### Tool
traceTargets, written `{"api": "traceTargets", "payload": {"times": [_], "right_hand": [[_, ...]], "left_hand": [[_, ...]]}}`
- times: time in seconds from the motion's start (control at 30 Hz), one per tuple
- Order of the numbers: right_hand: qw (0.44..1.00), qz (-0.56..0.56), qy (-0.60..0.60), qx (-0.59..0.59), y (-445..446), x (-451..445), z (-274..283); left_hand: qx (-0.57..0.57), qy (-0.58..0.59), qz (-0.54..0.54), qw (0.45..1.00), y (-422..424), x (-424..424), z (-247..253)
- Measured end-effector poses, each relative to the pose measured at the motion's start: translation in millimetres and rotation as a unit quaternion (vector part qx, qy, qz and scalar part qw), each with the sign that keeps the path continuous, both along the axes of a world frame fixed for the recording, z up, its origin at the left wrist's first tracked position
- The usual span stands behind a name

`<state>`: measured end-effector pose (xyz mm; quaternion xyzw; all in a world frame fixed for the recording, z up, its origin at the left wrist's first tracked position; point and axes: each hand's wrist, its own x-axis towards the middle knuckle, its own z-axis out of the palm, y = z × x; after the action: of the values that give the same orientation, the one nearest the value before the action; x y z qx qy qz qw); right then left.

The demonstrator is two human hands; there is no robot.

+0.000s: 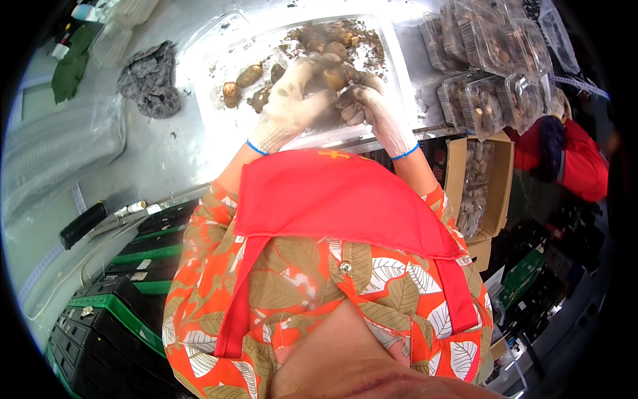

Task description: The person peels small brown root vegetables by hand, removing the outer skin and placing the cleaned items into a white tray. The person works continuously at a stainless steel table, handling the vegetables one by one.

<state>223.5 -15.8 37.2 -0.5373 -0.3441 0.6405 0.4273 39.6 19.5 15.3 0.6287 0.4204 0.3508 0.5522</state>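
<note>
Both my hands wear white knitted gloves with blue cuff edges, soiled at the fingers. They meet over a white tray (404,90) on a metal table. My left hand (294,99) has its thumb and fingers around a brown, tuber-like piece (336,78). Close against it, my right hand (379,109) has curled, dark-stained fingers; blur hides whether they grip anything. Left of my hands, several loose brown pieces (249,76) lie in the tray. Beyond them is a heap of similar pieces (319,37) with dark soil crumbs.
Filled clear plastic clamshell boxes (483,65) are stacked at the right. Below stands a cardboard box (500,189) holding more. A grey cloth (152,80) lies at left, above black-and-green crates (99,319). Another person's red sleeve (583,154) shows at far right.
</note>
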Motion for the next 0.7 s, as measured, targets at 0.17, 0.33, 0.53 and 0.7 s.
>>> {"api": "traceTargets", "payload": {"times": [0.17, 0.33, 0.53, 0.7], "right_hand": [[0.999, -0.028, -0.019, -0.003, 1.9, -0.7, -8.0], [0.999, -0.038, -0.029, -0.022, -2.2, 0.9, -9.8], [0.996, -0.052, -0.07, 0.034, -5.6, 3.7, -20.3], [1.0, -0.018, -0.006, 0.022, 1.3, 13.4, -9.8]], "left_hand": [[-0.021, 0.031, -0.001, 0.999, -6.5, 7.0, 9.2], [-0.054, 0.095, -0.021, 0.994, -10.2, 8.5, 24.0], [-0.087, 0.034, -0.01, 0.996, -13.3, 8.5, 15.6], [-0.255, -0.278, -0.024, 0.926, -7.8, 2.1, -6.9]]}}
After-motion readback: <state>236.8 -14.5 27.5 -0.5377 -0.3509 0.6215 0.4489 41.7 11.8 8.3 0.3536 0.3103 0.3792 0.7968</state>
